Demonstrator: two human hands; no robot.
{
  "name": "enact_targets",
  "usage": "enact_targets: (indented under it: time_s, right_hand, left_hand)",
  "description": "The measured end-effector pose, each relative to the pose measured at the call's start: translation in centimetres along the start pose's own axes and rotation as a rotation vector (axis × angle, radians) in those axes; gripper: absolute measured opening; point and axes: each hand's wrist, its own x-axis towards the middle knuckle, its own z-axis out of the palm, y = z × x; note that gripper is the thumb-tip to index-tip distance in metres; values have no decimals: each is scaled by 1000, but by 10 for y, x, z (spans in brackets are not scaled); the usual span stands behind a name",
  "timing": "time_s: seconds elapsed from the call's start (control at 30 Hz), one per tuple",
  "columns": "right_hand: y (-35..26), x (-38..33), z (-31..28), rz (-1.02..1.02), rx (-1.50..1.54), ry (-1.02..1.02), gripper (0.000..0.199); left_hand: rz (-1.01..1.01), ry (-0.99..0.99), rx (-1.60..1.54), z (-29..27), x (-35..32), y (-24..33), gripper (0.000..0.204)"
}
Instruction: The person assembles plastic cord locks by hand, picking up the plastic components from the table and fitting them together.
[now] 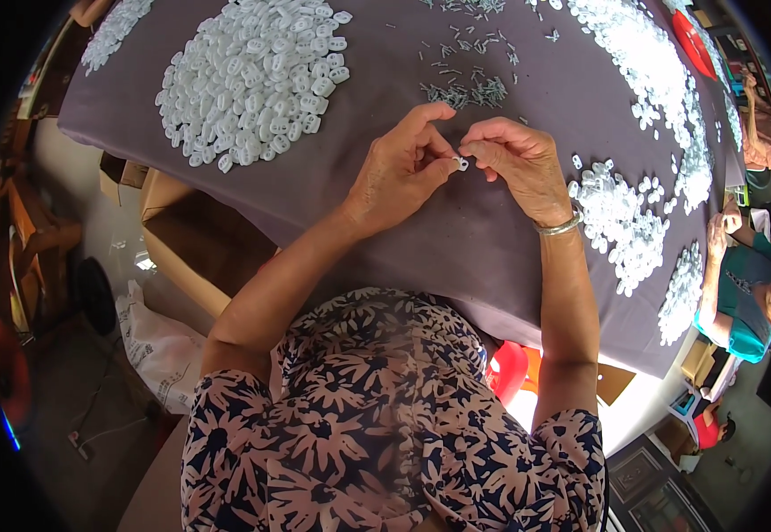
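Just above the dark cloth, my left hand (399,173) pinches a small white plastic clip (462,164) with a hole between thumb and fingertips. My right hand (527,168), with a bracelet at the wrist, is right beside the clip. Its thumb and index finger are closed together; whatever they hold is too small to make out. Beyond both hands lies a loose scatter of small grey nails (470,92). A large heap of white plastic pieces (243,84) is to the left, and a smaller pile of white pieces (621,222) lies right of my right wrist.
The brown-grey tablecloth (385,53) covers the table. More white pieces (643,62) spread along the far right, near a red dish (694,44). An open cardboard box (186,239) and a white sack (159,346) stand at the left. Another person (745,284) sits along the right side.
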Motion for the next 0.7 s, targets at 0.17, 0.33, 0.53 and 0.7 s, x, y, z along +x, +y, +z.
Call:
enact_targets:
  time_s: [0.17,0.33,0.53,0.7]
  right_hand:
    - [-2,-1,2,12,-51,-4,10]
    - [-4,-2,6,-39,-122,-23,5]
    - [-5,-2,7,-92,-139,-40,2]
    - [-4,-2,9,-177,-266,-3,2]
  left_hand:
    - [4,12,17,1,0,0,51]
    - [3,10,39,0,0,0,51]
    - [11,10,54,0,0,-1,51]
    - [13,35,38,3,-1,0,52]
